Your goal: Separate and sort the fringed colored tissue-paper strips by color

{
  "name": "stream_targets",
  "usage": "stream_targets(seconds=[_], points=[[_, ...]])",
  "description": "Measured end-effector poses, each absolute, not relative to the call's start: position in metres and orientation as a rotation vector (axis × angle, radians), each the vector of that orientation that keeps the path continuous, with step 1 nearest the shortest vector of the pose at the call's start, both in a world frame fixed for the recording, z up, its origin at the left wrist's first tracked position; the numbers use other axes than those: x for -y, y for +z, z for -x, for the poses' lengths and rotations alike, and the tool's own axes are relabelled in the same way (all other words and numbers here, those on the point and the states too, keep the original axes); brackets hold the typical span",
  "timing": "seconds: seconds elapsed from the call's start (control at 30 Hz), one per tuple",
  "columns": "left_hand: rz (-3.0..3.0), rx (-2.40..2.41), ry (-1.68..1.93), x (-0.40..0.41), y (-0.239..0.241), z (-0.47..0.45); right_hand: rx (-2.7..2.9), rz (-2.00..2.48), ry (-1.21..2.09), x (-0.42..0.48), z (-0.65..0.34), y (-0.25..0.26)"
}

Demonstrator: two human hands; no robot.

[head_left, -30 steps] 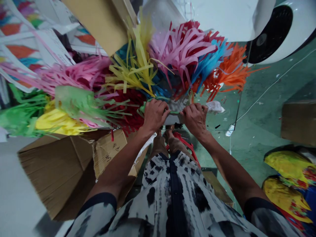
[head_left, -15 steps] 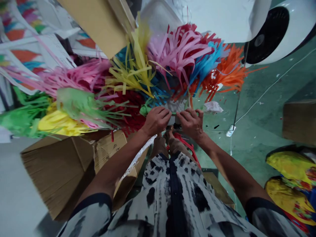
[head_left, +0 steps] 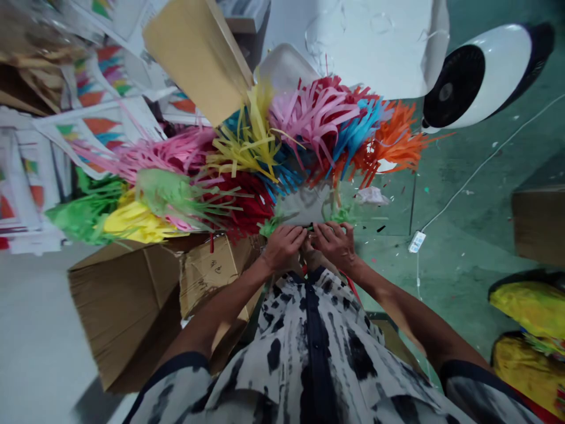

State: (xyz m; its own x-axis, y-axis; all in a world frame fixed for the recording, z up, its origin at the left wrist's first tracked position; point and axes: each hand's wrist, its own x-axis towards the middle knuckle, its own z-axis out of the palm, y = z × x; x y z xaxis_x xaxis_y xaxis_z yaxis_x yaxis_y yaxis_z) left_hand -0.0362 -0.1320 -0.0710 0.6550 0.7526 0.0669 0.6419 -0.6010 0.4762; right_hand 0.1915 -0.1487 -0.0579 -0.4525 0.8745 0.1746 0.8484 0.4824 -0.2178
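Note:
My left hand point(head_left: 285, 246) and my right hand point(head_left: 335, 242) are side by side at the near edge of the glass table, fingers closed. Both pinch the middle of a light green paper tassel point(head_left: 342, 211), whose fringed ends stick out beyond the two hands. The part between the fingers is mostly hidden. Just beyond my hands lie bunches of fringed paper tassels: dark red point(head_left: 247, 206), yellow point(head_left: 242, 144), pink point(head_left: 315, 112), blue point(head_left: 355, 132) and orange point(head_left: 395, 144).
An open cardboard box point(head_left: 128, 300) stands below left. Green tassels point(head_left: 88, 206) and yellow strips point(head_left: 139, 222) lie at the table's left. A black-and-white appliance point(head_left: 489, 76) is at the far right, a power strip point(head_left: 416, 241) on the floor, and a tan box point(head_left: 200, 59) at the back.
Both hands have come closer together and nearer my body. Green fringes now show on both sides of them. The view has shifted slightly, with the table things appearing lower.

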Motion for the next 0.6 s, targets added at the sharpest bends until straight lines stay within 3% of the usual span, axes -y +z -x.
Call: stream_targets(seconds=[0.3, 0.43, 0.6], points=[[-2.278, -1.328, 0.494, 0.133, -0.013, 0.02, 2.44, 1.355, 0.115, 0.135, -0.185, -0.031], [-1.545, -1.54, 0.772, 0.125, 0.039, 0.009, 2.349, 1.322, 0.069, 0.118, -0.192, 0.008], [-0.575, -1.185, 0.731, 0.121, 0.093, 0.008, 2.21, 1.153, -0.093, 0.11, -0.198, 0.062]])
